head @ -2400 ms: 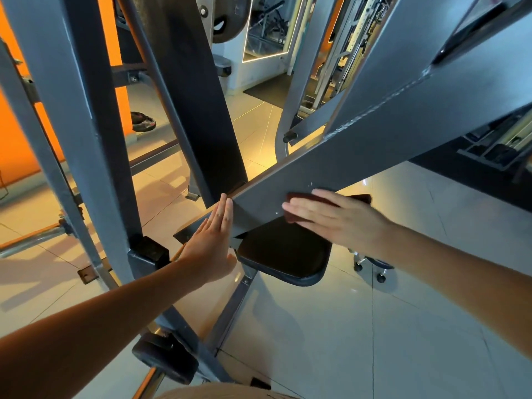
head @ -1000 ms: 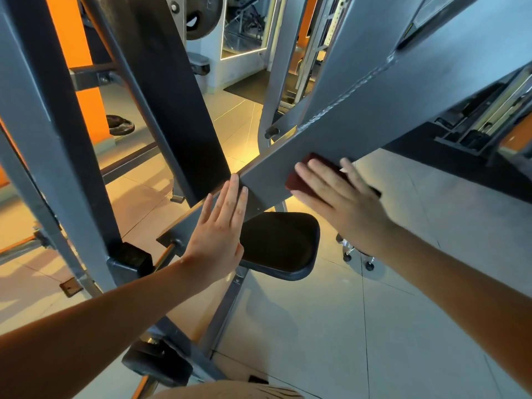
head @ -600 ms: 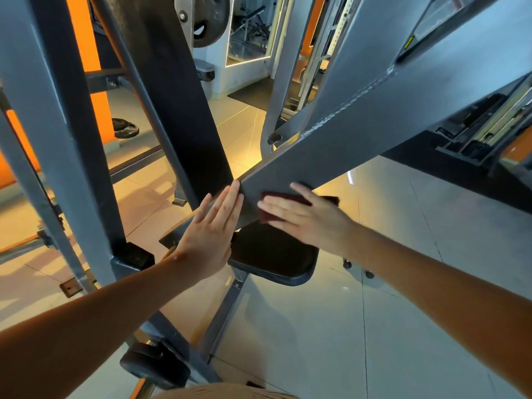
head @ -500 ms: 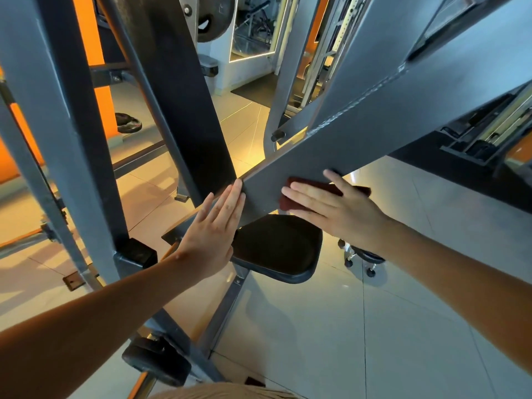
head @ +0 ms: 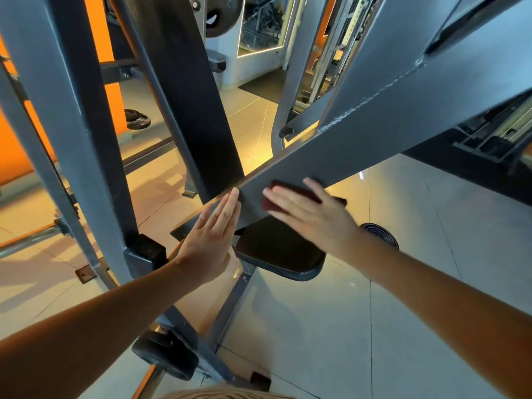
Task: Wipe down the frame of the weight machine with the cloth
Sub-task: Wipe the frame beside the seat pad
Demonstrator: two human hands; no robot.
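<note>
**Cloth (head: 277,192) pressed flat on the beam (head: 374,133)**

We press the dark red cloth on the side of the grey beam with our right hand (head: 313,217). Its fingers are straight and spread, flat over the cloth. At 9 o'clock from the cloth, our left hand (head: 211,240) lies flat on the beam's low end, fingers straight and together, holding nothing. The black seat (head: 279,251) is at 6 o'clock, under the cloth.
</note>
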